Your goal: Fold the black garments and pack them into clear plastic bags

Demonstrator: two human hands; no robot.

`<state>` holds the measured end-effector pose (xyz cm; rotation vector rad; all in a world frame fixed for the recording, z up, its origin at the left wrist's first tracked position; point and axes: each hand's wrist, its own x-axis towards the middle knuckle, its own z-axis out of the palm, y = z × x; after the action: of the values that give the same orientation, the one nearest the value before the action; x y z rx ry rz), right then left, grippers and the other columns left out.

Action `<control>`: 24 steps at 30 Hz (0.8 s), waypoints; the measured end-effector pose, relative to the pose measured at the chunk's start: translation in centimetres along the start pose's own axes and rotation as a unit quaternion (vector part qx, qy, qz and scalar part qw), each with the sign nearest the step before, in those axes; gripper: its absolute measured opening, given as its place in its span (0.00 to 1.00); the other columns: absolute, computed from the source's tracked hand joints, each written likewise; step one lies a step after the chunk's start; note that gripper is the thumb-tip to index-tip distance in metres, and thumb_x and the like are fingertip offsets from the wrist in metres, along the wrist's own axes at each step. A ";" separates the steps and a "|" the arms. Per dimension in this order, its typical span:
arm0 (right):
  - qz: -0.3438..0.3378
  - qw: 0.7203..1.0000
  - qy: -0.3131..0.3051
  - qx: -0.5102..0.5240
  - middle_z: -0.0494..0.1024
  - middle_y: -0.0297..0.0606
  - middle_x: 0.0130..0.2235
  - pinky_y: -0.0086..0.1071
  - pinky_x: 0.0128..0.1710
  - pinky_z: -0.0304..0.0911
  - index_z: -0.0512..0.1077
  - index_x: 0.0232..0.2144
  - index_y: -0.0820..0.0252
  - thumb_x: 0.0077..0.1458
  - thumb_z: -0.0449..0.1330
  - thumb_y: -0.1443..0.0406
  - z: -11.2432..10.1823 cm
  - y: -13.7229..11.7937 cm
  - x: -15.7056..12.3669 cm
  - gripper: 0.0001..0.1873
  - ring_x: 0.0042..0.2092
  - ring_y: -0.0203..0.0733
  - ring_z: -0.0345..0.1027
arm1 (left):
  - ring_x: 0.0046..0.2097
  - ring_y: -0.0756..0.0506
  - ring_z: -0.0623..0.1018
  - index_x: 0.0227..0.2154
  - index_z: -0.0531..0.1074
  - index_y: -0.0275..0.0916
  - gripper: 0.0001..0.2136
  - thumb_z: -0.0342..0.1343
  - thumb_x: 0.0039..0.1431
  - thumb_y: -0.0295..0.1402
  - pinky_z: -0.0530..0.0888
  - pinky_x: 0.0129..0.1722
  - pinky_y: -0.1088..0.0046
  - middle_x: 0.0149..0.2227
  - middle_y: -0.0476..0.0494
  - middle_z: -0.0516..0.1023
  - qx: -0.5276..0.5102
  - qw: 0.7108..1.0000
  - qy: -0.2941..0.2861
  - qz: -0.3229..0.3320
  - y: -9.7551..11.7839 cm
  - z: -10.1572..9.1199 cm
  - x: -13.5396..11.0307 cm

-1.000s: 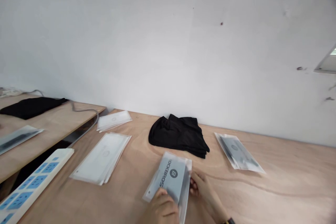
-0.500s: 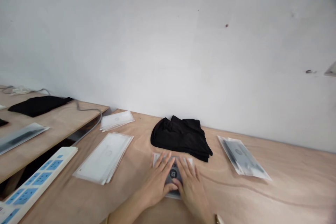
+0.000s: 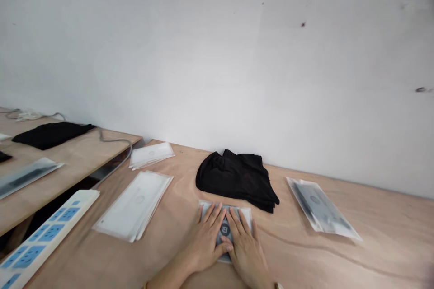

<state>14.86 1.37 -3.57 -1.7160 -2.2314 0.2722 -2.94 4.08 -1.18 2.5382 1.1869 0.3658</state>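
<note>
Right now the work in hand looks like smoothing down a packet: the person's left hand (image 3: 205,241) and right hand (image 3: 246,253) lie side by side and press flat on a clear plastic packet (image 3: 225,229) with a grey printed card and a round logo inside. Any shifting of that packet would first call for the palms to lift away. The fingers (image 3: 212,216) are spread moderately and stretched out, lying on the packet's upper half rather than gripping it, and the two thumbs nearly meet over the logo. Neither hand closes on anything. The packet sits on the plywood worktop (image 3: 373,248), just in front of a folded black cloth (image 3: 237,180). Off to the right lies a filled packet (image 3: 320,207), and to the left are a stack of clear sleeves (image 3: 134,205), a smaller stack (image 3: 151,155) and a white power strip (image 3: 50,230) with blue sockets, while a lower worktop (image 3: 71,137) further left carries another black cloth (image 3: 52,135)
</note>
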 end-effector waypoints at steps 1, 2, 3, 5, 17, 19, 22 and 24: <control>-0.002 1.000 0.013 0.024 0.52 0.31 0.65 0.62 0.61 0.37 0.49 0.63 0.44 0.60 0.45 0.52 0.1 0.2 0.1 0.29 0.66 0.54 0.40 | 0.67 0.36 0.46 0.65 0.38 0.47 0.34 0.45 0.61 0.51 0.45 0.63 0.47 0.67 0.44 0.43 -0.001 1.000 0.006 0.001 0.0 0.1 -0.1; 0.006 0.998 0.038 0.059 0.53 0.33 0.65 0.60 0.62 0.38 0.52 0.62 0.46 0.59 0.47 0.51 0.1 0.6 0.1 0.30 0.66 0.53 0.40 | 0.66 0.36 0.47 0.65 0.39 0.47 0.34 0.46 0.61 0.51 0.46 0.63 0.47 0.67 0.44 0.44 -0.003 1.000 0.015 0.002 -0.1 0.1 -0.1; 0.031 0.991 0.076 0.104 0.54 0.37 0.65 0.57 0.62 0.41 0.54 0.62 0.51 0.58 0.48 0.50 0.0 1.1 0.1 0.32 0.66 0.54 0.41 | 0.66 0.36 0.48 0.65 0.40 0.47 0.34 0.46 0.61 0.51 0.47 0.63 0.48 0.67 0.44 0.45 -0.008 1.000 0.028 0.004 -0.1 0.2 -0.3; 0.125 0.953 0.152 0.229 0.59 0.47 0.63 0.51 0.59 0.52 0.59 0.60 0.61 0.54 0.49 0.46 -0.3 2.2 -0.1 0.37 0.64 0.55 0.47 | 0.66 0.37 0.48 0.65 0.41 0.46 0.33 0.46 0.62 0.49 0.50 0.63 0.50 0.67 0.43 0.45 -0.031 0.997 0.068 -0.002 -0.3 0.2 -0.6; 0.309 0.716 0.353 0.517 0.76 0.34 0.25 0.35 0.33 0.70 0.71 0.31 0.59 0.36 0.64 0.50 -10.1 14.1 -2.1 0.23 0.31 0.44 0.73 | 0.65 0.41 0.55 0.62 0.51 0.47 0.22 0.43 0.65 0.36 0.59 0.61 0.52 0.65 0.43 0.54 -0.176 0.940 0.274 -0.100 -1.7 0.9 -0.9; 0.355 0.693 0.404 0.480 0.72 0.31 0.22 0.35 0.31 0.71 0.66 0.28 0.55 0.36 0.60 0.49 -11.0 17.5 -1.7 0.19 0.28 0.43 0.71 | 0.64 0.41 0.56 0.61 0.53 0.47 0.22 0.43 0.65 0.36 0.61 0.60 0.53 0.64 0.43 0.55 -0.169 0.943 0.271 -0.099 -1.7 1.2 -0.7; 0.409 0.696 0.413 0.421 0.65 0.29 0.17 0.37 0.25 0.69 0.59 0.22 0.51 0.38 0.57 0.48 -10.9 21.0 -2.2 0.17 0.23 0.43 0.67 | 0.63 0.41 0.59 0.60 0.54 0.46 0.21 0.44 0.65 0.35 0.63 0.59 0.55 0.64 0.43 0.57 -0.152 0.948 0.264 -0.093 -2.1 1.4 -0.8; 0.425 0.723 0.399 0.371 0.65 0.31 0.17 0.39 0.24 0.67 0.58 0.21 0.51 0.40 0.56 0.47 -10.6 22.2 -3.4 0.18 0.23 0.44 0.67 | 0.62 0.41 0.61 0.59 0.58 0.46 0.20 0.44 0.64 0.35 0.65 0.58 0.56 0.62 0.43 0.60 -0.137 0.952 0.259 -0.089 -2.7 1.0 -0.8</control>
<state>39.51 3.56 -1.55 -1.7215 -0.4882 0.4274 -4.92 4.90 -3.19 2.1322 1.4087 1.1184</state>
